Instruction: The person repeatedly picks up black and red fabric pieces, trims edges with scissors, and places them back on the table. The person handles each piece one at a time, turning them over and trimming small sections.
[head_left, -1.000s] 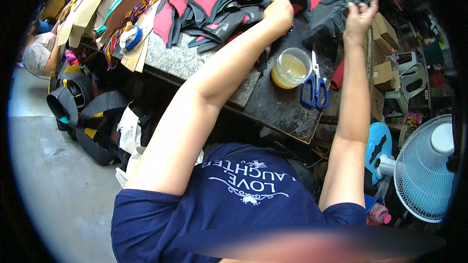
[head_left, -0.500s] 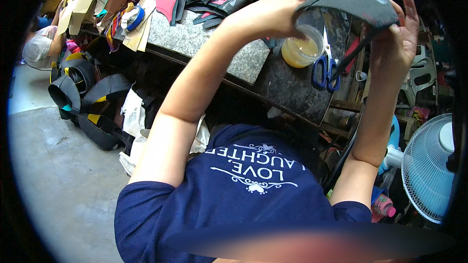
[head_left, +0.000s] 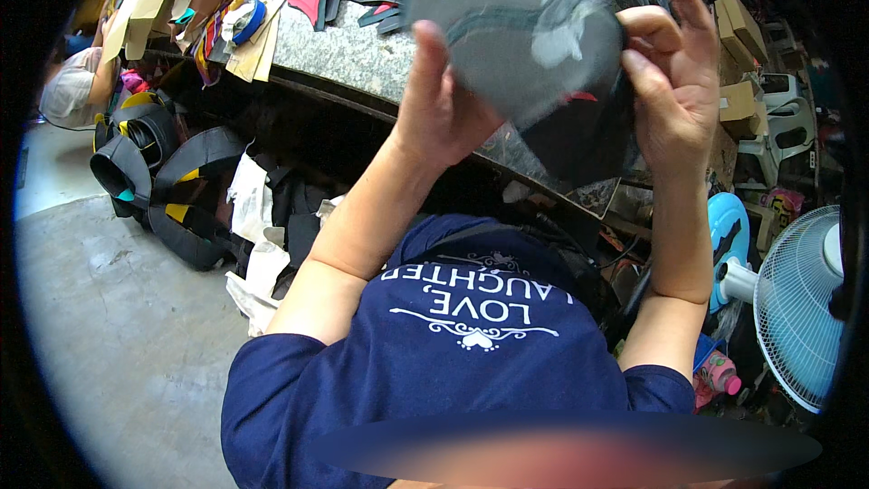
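Change: grey shoe-upper piece (head_left: 520,45) lifted off the granite workbench (head_left: 344,54), now close to the camera | left hand (head_left: 444,109) clamps its left edge | right hand (head_left: 674,81) pinches the right edge | seems under inspection.

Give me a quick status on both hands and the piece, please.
Left hand and right hand both gripping the grey fabric piece, raised above the stone-topped bench. Nothing blocking it.
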{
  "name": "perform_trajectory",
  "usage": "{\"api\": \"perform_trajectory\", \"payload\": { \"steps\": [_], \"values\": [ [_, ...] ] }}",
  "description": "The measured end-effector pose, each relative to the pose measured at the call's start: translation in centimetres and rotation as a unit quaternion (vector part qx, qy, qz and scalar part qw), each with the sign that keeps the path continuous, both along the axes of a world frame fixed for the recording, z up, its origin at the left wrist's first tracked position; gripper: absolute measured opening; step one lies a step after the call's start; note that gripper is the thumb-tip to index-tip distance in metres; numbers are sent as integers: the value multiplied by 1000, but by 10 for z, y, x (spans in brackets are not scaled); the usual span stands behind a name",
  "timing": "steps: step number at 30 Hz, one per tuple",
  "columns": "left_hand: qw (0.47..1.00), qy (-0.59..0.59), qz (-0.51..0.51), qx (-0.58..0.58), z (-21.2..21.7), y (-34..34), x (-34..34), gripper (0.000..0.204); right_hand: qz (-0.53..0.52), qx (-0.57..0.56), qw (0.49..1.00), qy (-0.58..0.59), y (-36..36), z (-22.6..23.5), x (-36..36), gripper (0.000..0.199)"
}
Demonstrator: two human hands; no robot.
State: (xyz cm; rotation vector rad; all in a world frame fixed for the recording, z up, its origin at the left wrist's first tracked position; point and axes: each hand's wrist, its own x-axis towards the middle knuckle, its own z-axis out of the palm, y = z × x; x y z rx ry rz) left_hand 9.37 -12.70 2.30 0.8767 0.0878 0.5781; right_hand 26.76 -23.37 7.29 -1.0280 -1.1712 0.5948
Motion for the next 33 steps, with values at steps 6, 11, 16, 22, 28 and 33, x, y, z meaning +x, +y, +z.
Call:
{"api": "perform_trajectory", "payload": {
  "steps": [6, 11, 16, 22, 28, 33],
  "values": [
    [996, 8, 13, -92, 8, 14, -23, 43, -6, -63, 945, -321, 9, 7, 31, 41],
    [983, 13, 12, -184, 14, 17, -24, 22, -155, -161, 666, -712, 13, -22, 37, 52],
    [982, 67, 85, -153, 13, 10, -20, 22, -162, -121, 729, -654, 4, -13, 40, 65],
    [987, 37, 94, -122, 16, 7, -15, 21, -138, -178, 735, -639, -20, 3, 46, 75],
    [988, 28, 85, -124, 18, -2, -8, 20, -83, -79, 850, -515, -20, 16, 0, 97],
    [990, 31, 97, -97, 20, 0, -10, 21, -234, -10, 712, -662, -15, 24, -13, 85]
  ]
}}
